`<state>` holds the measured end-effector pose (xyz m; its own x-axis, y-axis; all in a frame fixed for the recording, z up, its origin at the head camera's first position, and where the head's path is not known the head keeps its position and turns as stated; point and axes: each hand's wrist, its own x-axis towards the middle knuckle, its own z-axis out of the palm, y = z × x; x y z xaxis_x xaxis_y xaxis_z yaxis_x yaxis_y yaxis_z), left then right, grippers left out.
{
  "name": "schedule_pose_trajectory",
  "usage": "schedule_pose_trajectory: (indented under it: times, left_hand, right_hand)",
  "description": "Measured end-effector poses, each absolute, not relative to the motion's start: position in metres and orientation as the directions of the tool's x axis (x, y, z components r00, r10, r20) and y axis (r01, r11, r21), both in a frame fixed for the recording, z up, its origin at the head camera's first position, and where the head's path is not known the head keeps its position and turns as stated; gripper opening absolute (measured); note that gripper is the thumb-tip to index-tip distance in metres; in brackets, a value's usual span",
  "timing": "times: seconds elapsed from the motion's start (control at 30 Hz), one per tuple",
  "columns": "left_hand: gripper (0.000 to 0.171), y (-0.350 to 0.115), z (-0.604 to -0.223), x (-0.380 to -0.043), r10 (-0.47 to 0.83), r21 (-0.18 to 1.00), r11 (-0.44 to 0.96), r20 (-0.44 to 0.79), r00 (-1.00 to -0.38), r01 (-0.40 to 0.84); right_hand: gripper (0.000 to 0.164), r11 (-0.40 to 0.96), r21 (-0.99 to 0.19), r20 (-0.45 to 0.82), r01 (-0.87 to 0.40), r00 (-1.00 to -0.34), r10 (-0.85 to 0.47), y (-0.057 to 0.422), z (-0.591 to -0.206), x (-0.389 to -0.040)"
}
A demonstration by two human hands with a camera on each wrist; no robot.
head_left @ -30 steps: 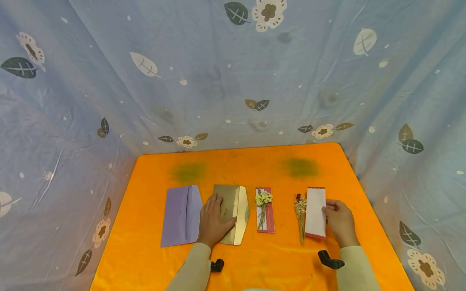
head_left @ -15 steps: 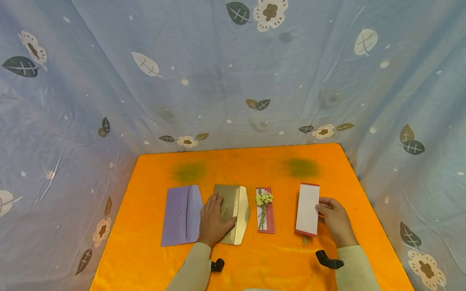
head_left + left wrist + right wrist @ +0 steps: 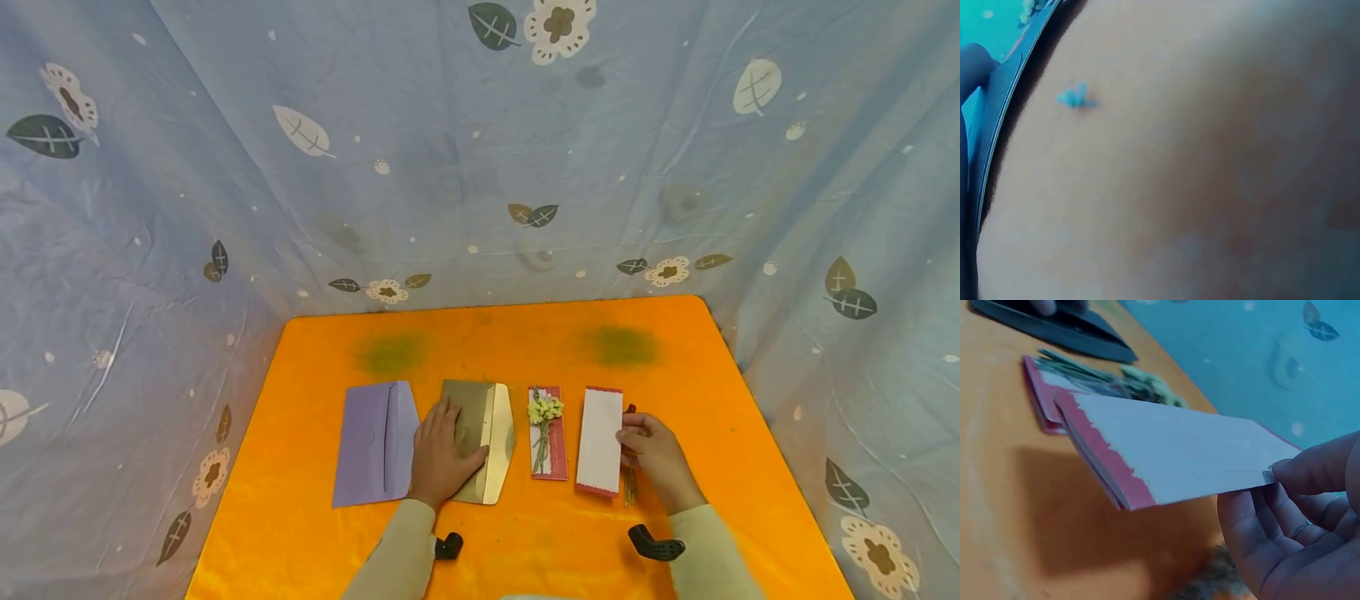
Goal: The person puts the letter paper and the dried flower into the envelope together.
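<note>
My right hand [image 3: 656, 454] pinches the right edge of a folded white card [image 3: 600, 442] with red ends. In the right wrist view the card [image 3: 1166, 447] is lifted above the table, casting a shadow, with thumb on top and fingers beneath. A dried flower bunch [image 3: 629, 492] lies partly hidden under that hand. My left hand [image 3: 442, 462] rests with its fingers extended on an olive envelope [image 3: 472, 404], whose gold flap lies unfolded to the right. Only blurred skin and the envelope's edge fill most of the left wrist view.
A purple envelope [image 3: 367, 442] lies left of the olive one. Between the olive envelope and the held card lies a red-and-white card [image 3: 557, 462] with a yellow flower bunch [image 3: 543, 410] on it. Patterned curtains [image 3: 450, 167] surround the orange table [image 3: 510, 342].
My right hand has carried the white card leftward, passing over the dried flower bunch, to near the red-and-white card. My left hand stays on the olive envelope.
</note>
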<state>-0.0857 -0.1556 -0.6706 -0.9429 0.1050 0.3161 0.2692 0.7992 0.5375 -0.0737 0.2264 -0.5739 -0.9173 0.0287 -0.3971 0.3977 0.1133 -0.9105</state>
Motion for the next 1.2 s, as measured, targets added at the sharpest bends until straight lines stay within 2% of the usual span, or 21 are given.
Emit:
schedule_pose_trajectory:
  times: [0.7,0.93,1.2]
  left_hand:
    - [0.087,-0.156,-0.664,-0.085,0.1,0.569,0.792,0.237,-0.966,0.222]
    - [0.086,-0.156,-0.664,-0.084,0.099,0.565,0.79,0.263,-0.96,0.236]
    - [0.086,-0.155,-0.664,-0.084,0.098,0.561,0.788,0.29,-0.952,0.252]
  right_hand:
    - [0.03,0.038,-0.913,-0.407,0.405,-0.912,-0.05,0.188,-0.586,-0.075]
    - [0.025,0.063,-0.921,-0.39,0.386,-0.917,-0.084,0.173,-0.591,-0.073]
    - [0.024,0.003,-0.913,-0.405,0.407,-0.908,-0.111,0.159,-0.59,-0.076]
